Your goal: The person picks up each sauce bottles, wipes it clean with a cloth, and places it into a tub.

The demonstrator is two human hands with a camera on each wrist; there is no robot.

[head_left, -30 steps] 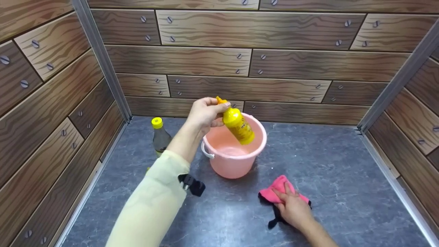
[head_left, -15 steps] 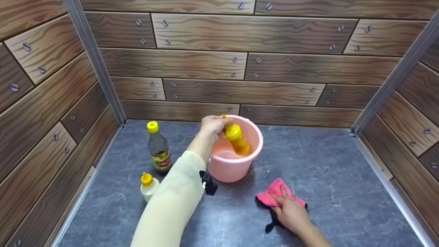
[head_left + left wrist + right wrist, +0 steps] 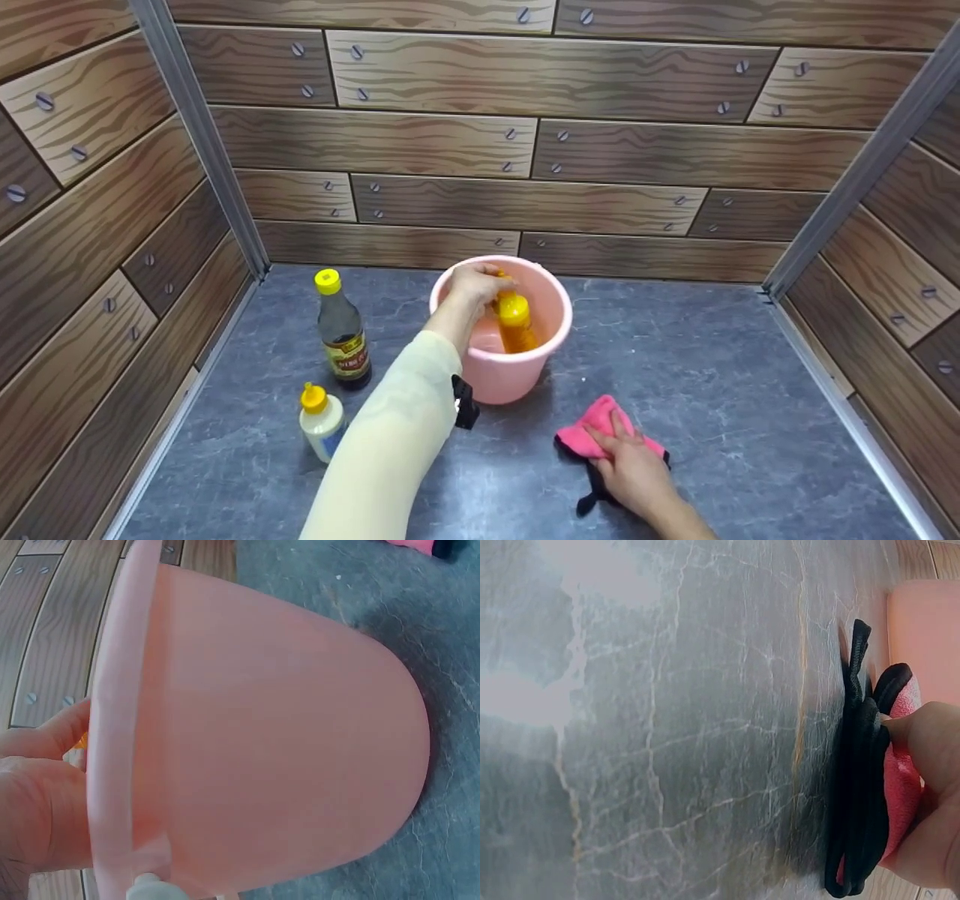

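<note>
In the head view my left hand (image 3: 478, 289) reaches down into a pink bucket (image 3: 499, 379), gripping a yellow squeeze bottle (image 3: 516, 322) near its orange nozzle. The bottle is upright, its body inside the bucket. From the left wrist, the bucket's outer wall (image 3: 285, 735) hides most of the bottle and the fingers. My right hand (image 3: 634, 469) rests with spread fingers on a folded pink cloth with black edging (image 3: 596, 427) on the floor. The right wrist view shows the thumb against the cloth's black edge (image 3: 862, 787).
Left of the bucket stand a dark glass bottle with a yellow cap (image 3: 345, 330) and a white squeeze bottle with an orange nozzle (image 3: 322, 424), close beside the left sleeve. Wood-patterned walls (image 3: 420, 142) enclose the grey marbled floor (image 3: 712, 360) on three sides.
My left hand has lowered the yellow bottle from above the bucket's rim down into it, turning it from tilted to upright. The right hand stays on the cloth.
</note>
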